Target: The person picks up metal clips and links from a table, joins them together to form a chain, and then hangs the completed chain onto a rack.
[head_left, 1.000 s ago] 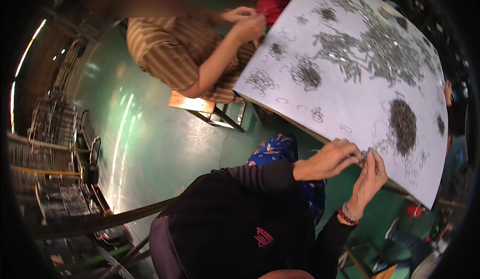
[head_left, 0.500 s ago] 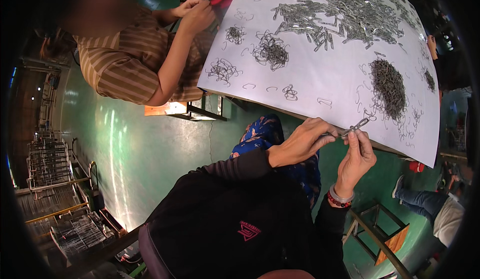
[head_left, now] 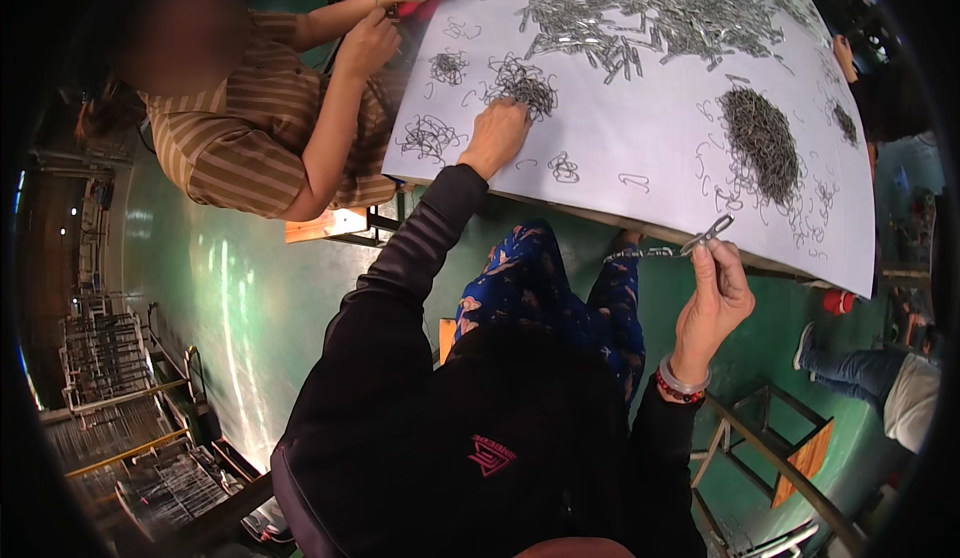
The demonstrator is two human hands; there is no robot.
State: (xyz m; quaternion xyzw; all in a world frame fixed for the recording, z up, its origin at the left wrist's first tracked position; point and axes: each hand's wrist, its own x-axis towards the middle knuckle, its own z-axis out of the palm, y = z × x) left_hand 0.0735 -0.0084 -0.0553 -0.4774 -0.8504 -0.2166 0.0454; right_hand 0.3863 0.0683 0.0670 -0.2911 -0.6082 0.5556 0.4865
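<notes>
My left hand (head_left: 500,136) is at the near edge of a pile of dark bent wire hooks (head_left: 524,84) on the white table. Its fingers are bent together, and the tips are hidden, so what they pinch does not show. At the table's front edge, my right hand (head_left: 714,298) grips an oval metal link (head_left: 712,230) between thumb and fingers. From that link a short strand of joined metal links (head_left: 645,253) trails leftward, over my leg. A ring of loose wire hooks (head_left: 728,198) lies just beyond the right hand.
A large heap of flat metal links (head_left: 700,13) covers the table's far part. Another dark pile of hooks (head_left: 762,143) sits at right, with loose pieces around it. A co-worker in a striped shirt (head_left: 250,148) sits at left, one hand on the table. A stool (head_left: 790,468) stands lower right.
My left hand has left the link beside my right hand and moved left and away to the hook pile. My right hand still holds the link. The co-worker's hand has reached onto the table.
</notes>
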